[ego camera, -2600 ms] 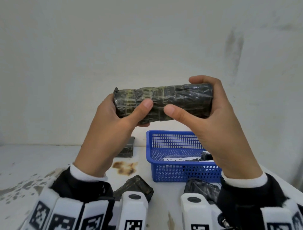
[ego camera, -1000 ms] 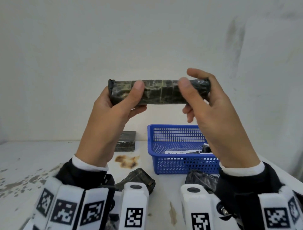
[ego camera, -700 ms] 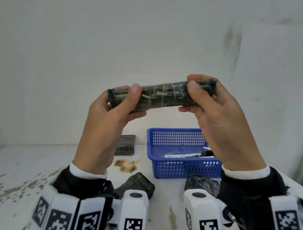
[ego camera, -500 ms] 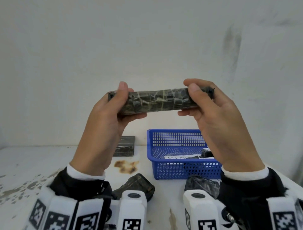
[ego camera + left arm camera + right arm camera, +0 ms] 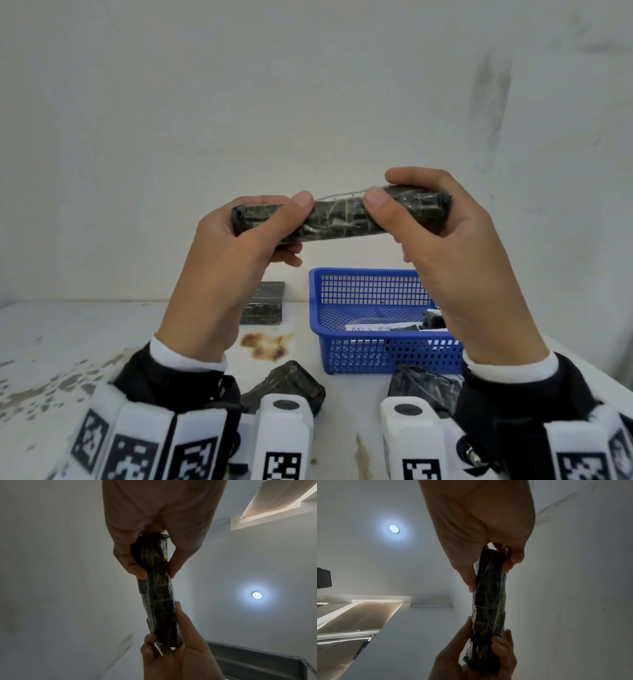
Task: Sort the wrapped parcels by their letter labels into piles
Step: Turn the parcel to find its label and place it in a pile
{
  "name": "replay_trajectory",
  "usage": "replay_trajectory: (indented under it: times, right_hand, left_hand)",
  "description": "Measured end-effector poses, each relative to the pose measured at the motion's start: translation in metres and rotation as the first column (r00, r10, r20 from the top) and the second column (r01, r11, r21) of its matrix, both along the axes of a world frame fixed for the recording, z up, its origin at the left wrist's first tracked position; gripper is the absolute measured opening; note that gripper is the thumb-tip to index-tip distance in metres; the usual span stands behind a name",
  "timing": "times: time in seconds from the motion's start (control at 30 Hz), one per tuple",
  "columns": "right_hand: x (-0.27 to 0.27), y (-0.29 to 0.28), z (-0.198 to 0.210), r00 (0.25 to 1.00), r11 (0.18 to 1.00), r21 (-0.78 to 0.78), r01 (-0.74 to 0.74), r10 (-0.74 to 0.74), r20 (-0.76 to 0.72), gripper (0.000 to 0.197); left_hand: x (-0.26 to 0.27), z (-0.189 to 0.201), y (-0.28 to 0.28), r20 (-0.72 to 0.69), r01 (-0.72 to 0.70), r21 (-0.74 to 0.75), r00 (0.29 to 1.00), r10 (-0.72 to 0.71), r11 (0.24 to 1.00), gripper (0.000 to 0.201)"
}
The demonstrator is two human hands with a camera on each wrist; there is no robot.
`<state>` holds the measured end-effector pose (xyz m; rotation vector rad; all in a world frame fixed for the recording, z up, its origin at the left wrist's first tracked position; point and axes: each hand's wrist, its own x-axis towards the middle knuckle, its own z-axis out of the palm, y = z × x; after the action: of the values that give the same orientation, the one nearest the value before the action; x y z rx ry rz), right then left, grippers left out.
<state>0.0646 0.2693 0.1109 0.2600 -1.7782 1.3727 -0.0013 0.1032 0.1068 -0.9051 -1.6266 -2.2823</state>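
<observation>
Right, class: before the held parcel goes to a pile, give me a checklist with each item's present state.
1. Both hands hold the parcel: ok, left hand and right hand each grip one end.
2. Letter label read: cannot tell, none is visible in any view.
3. Parcel clear of the table: ok, held up in the air.
4. Blue basket within view: ok, it already holds items.
5. Other parcels located: ok, flat parcel left of the basket, two more near the wrists.

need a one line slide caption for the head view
Left hand and right hand hold a dark wrapped parcel level above a blue basket on the white table.
</observation>
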Motion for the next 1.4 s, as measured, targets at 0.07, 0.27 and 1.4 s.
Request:
replay_trajectory:
  times: [0.07, 0.27, 1.4]
  right_hand:
    - [0.001, -0.001, 0.000, 1.000, 1.000, 0.003, 0.010, -0.010, -0.003, 0.045]
    - [-0.002, 0.001, -0.001, 0.998, 0.998, -0.016, 0.057, -0.056, 0.011, 0.076]
    - [0.006, 0.002, 0.002, 0.998, 0.997, 0.073, -0.039, 0.036, 0.046, 0.028]
  left_hand:
    - [0.001, 0.000, 0.001, 0.008, -0.009, 0.003, 1.000, 0.009, 1.000, 0.051]
    - [-0.003, -0.001, 0.002, 0.041, -0.041, 0.011, 0.998, 0.041, 0.999, 0.073]
    - [0.003, 0.001, -0.001, -0.045, -0.051, 0.038, 0.998, 0.053, 0.998, 0.025]
